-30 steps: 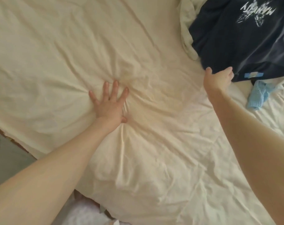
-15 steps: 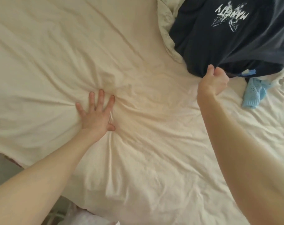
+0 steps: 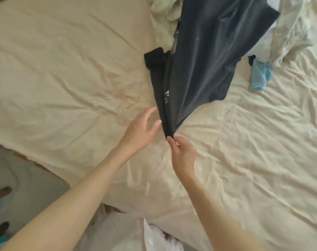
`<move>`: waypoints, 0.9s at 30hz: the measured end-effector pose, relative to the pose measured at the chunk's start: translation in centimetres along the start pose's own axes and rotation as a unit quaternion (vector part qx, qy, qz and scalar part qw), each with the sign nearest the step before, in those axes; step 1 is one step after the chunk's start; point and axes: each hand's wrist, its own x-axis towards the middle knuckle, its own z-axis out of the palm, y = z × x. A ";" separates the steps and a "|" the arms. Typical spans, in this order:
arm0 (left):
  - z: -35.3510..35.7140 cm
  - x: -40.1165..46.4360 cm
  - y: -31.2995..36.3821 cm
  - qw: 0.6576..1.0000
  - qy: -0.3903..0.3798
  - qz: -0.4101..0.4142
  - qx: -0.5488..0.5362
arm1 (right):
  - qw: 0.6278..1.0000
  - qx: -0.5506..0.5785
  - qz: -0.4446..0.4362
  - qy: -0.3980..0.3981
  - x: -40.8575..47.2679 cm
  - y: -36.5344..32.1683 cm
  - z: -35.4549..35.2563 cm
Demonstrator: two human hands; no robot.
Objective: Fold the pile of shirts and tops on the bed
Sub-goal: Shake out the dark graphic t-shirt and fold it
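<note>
The right hand [image 3: 182, 151] pinches the near tip of a dark navy shirt [image 3: 204, 57] between thumb and fingertips, grasping the bunched cloth at its lowest point. From that pinch the shirt fans out and runs away toward the far right, its long axis slanting from the hands up to the pile of clothes [image 3: 284, 28] at the far edge of the bed [image 3: 63, 73]. Most of the shirt is drawn taut along that line; its far end is touching the pile, and a dark flap lies crumpled on the sheet to the left of the main body. A scrap of white print shows on a fold just above the hands.

The left hand [image 3: 141, 131] is released, fingers loosely spread and holding nothing, just beside the shirt's left edge and slightly farther than the pinch point. It looks the nearer hand to that free edge, so the next move likely falls to it: taking a second hold on the left side so the shirt can be spread flat. The cloth lies straight ahead and to the right of it, close enough to reach sideways.

A light blue knitted garment [image 3: 259, 77] lies on the sheet at the right, just beside the pile and near the shirt's right edge. Pale green fabric [image 3: 165, 13] sits at the far side, left of the shirt.
</note>
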 end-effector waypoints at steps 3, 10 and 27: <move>2.5 -4.0 2.9 0.996 0.019 0.079 0.024 | 0.997 -0.026 -0.037 -0.055 -4.7 2.0 -1.0; 6.3 -6.5 0.4 0.912 -0.167 0.070 0.368 | 0.988 -0.086 -0.034 -0.123 -8.7 6.5 -5.6; 6.3 -16.4 1.7 0.853 -0.185 0.185 0.452 | 0.971 -0.156 -0.073 -0.168 -16.8 9.6 -11.0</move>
